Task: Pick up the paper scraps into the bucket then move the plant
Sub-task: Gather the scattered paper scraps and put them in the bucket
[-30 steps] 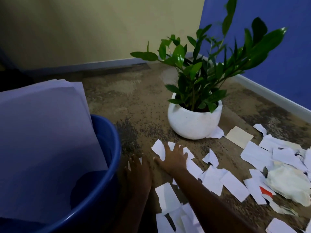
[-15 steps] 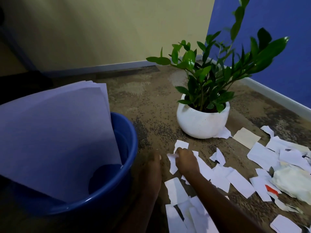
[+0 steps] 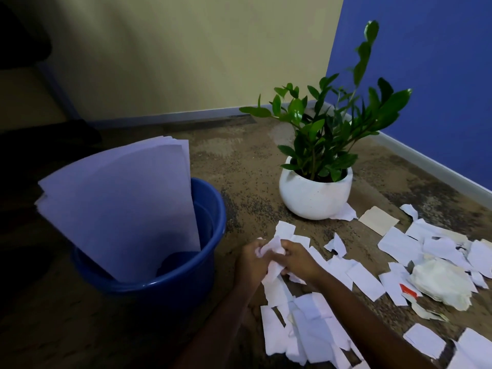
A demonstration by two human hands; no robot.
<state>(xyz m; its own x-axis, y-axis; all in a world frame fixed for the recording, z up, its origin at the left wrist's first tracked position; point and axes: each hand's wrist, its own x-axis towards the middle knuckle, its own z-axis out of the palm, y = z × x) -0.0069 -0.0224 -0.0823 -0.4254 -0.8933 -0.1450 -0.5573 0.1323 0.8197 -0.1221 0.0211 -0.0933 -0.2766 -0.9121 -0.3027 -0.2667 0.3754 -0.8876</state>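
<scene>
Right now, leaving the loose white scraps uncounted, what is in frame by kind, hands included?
1 blue bucket
1 sheaf of large sheets standing in it
1 potted plant
2 hands: left hand and right hand, both gripping one crumpled scrap
Total: 5

Blue bucket [image 3: 149, 288], pale white sheets [image 3: 119, 209]; green-leaved plant [image 3: 327, 134] in a faintly speckled white pot [image 3: 315, 198]; mottled brown floor [image 3: 253, 177] flecked dark. White paper scraps [image 3: 306, 336], 1 beige scrap [image 3: 378, 221], 1 red mark [image 3: 406, 290]. A pale yellow wall [image 3: 186, 49], a deep blue wall [image 3: 426, 75].
</scene>
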